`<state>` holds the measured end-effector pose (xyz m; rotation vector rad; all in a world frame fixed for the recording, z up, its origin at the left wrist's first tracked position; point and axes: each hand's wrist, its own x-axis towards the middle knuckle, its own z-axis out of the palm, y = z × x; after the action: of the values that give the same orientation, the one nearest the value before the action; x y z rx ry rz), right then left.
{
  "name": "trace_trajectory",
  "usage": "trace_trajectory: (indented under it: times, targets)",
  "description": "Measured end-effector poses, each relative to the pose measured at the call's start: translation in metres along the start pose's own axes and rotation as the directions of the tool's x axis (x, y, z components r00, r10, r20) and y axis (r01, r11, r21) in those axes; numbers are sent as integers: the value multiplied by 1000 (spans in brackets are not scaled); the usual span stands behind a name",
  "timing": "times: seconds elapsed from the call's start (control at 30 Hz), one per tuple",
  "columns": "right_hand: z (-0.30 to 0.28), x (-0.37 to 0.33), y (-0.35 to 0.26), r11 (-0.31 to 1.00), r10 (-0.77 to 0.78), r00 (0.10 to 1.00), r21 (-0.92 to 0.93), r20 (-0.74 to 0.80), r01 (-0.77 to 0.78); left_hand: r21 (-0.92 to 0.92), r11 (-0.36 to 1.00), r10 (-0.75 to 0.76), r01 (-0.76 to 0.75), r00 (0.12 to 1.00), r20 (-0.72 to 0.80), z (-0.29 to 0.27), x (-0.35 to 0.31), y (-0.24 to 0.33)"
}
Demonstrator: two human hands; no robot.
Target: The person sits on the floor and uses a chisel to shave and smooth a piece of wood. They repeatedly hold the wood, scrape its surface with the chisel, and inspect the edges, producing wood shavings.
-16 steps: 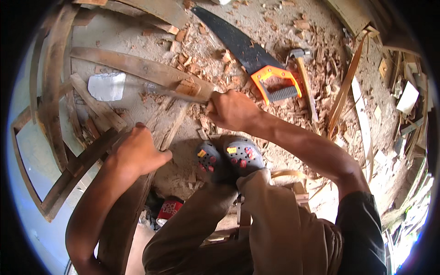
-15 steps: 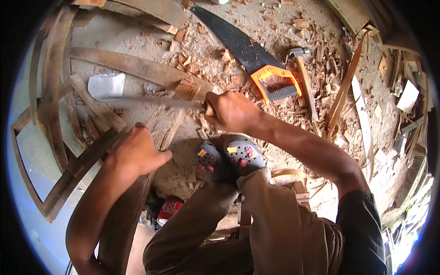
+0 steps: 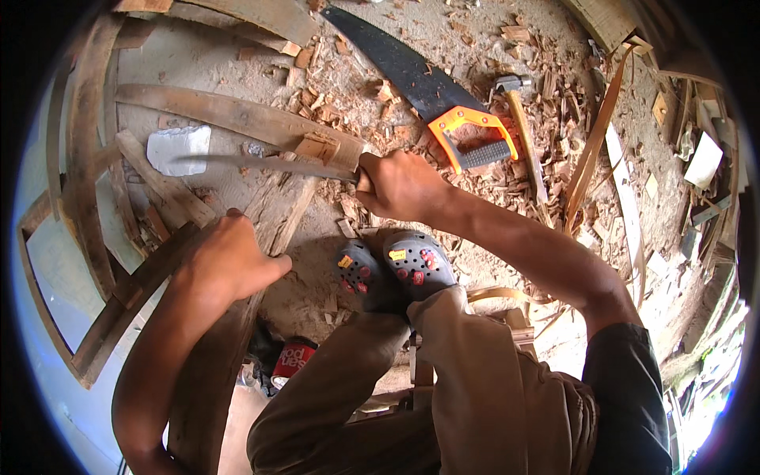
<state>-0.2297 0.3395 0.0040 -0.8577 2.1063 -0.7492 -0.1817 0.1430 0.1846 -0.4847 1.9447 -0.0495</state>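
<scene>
My right hand (image 3: 401, 186) is closed round the handle of a machete (image 3: 297, 167). Its long narrow blade points left, over the upper end of a weathered wooden plank (image 3: 277, 207), and its tip blurs near a white block (image 3: 179, 150). The plank slants from beneath the blade down past my left knee. My left hand (image 3: 227, 257) is closed over this plank below the blade, fingers curled on its far side and thumb sticking out to the right. The left fingertips are hidden.
An orange-handled handsaw (image 3: 419, 75) and a hammer (image 3: 522, 131) lie ahead among wood chips. A wooden frame (image 3: 131, 293) stands at left, and a curved board (image 3: 214, 109) lies beyond the blade. Near my left knee sits a red can (image 3: 294, 358). My grey clogs (image 3: 419, 261) are close by.
The machete's blade has shifted slightly and looks less smeared than before. Both hands keep their grips, almost in the same places. The whole view has moved a little.
</scene>
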Motion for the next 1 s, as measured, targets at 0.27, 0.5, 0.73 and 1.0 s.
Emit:
trace_trajectory:
  times: [0.27,0.5,0.73,1.0]
  targets:
    - [17,-11,15,981,-161,968,78,-191,178,-13,1000,26,-26,999,-25,-2,3,2]
    - [0,-10,-2,987,-118,973,81,-198,136,16,1000,14,-14,1000,-7,-1,4,-1]
    - [8,-4,19,998,36,994,45,-108,-31,28,997,67,-66,997,-31,-5,17,2]
    - [6,-1,5,994,-102,989,-49,-110,97,-24,999,29,-30,999,-36,7,2,-6]
